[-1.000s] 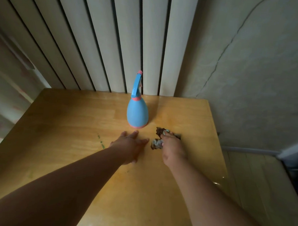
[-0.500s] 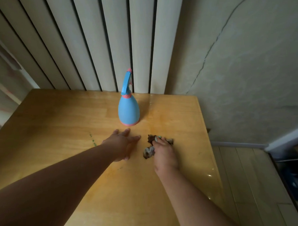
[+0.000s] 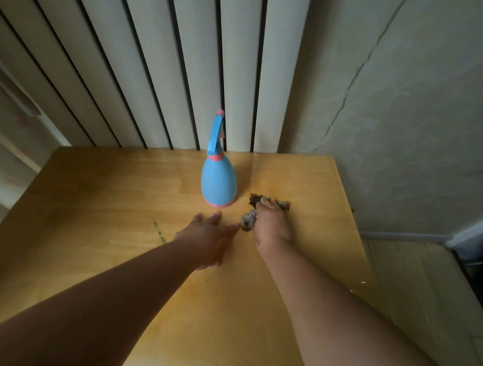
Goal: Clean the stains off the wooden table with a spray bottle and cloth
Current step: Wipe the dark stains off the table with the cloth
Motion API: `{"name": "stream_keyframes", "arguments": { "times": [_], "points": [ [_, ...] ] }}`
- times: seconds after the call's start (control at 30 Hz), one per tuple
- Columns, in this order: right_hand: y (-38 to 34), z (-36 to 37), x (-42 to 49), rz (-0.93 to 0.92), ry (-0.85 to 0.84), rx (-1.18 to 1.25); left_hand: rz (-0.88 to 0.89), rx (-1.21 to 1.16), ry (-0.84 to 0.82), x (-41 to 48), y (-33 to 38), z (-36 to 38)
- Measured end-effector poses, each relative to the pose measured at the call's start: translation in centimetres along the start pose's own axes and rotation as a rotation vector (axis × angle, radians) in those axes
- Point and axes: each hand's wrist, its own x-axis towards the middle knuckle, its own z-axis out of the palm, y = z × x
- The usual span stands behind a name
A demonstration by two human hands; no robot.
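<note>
1. My right hand (image 3: pixel 271 228) is curled over the crumpled cloth (image 3: pixel 248 222) and grips it against the wooden table (image 3: pixel 95 204), right of the middle and toward the far edge. Bits of the cloth stick out past my fingertips on the far side and by my thumb on the left.
2. My left hand (image 3: pixel 207 236) lies palm down on the table with its fingers straight and a little spread, holding nothing. Its rightmost fingertip is just beside the cloth; I cannot tell if it touches.
3. The spray bottle (image 3: pixel 219 182) stands upright just beyond my hands, near the far edge. It is blue with a pink collar and base. Neither hand touches it, and the cloth lies just to the right of its base.
4. A few small green stains (image 3: pixel 158 232) mark the wood just left of my left wrist, and one faint green speck shows nearer me, beside my left forearm.
5. Pale vertical blinds (image 3: pixel 184 69) hang behind the far edge of the table.
6. A rough wall (image 3: pixel 403 134) with a long crack runs along the right side, and plank floor (image 3: pixel 410 273) shows to the right of the table.
</note>
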Motion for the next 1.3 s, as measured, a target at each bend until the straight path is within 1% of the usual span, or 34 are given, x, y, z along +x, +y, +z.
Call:
{"name": "stream_keyframes", "arguments": {
  "times": [0.17,0.37,0.47,0.57,0.73,0.93,1.0,1.17,1.3],
  "points": [
    [-1.7,-0.6,2.9,0.008,-0.059,-0.118,0.0,0.0,-0.012,0.1,0.2,-0.4],
    [-2.0,-1.8,4.0,-0.004,-0.138,-0.12,-0.003,-0.013,-0.029,-0.4,0.2,-0.9],
    [-1.0,-2.4,3.5,0.042,-0.11,-0.087,0.006,-0.01,-0.03,-0.4,0.1,-0.9],
    [0.4,-2.8,2.2,0.049,-0.085,-0.096,-0.003,-0.002,-0.03,-0.3,0.0,-0.7],
    [1.9,-1.1,-2.1,0.067,-0.019,-0.033,-0.001,-0.008,-0.021,-0.3,-0.2,-0.6],
    [0.8,0.7,-5.8,0.042,-0.034,-0.035,-0.015,-0.016,-0.02,-0.4,-0.1,-0.3],
    [0.8,0.7,-5.3,0.009,-0.045,-0.057,-0.008,-0.018,-0.011,-0.3,0.0,-0.3],
    [-0.2,-0.1,-2.1,-0.137,-0.074,-0.071,-0.019,-0.007,-0.03,-0.4,0.3,-0.6],
    [-2.3,-0.5,2.0,-0.114,-0.072,-0.095,-0.022,0.004,-0.055,-0.5,0.6,-1.1]
  ]
}}
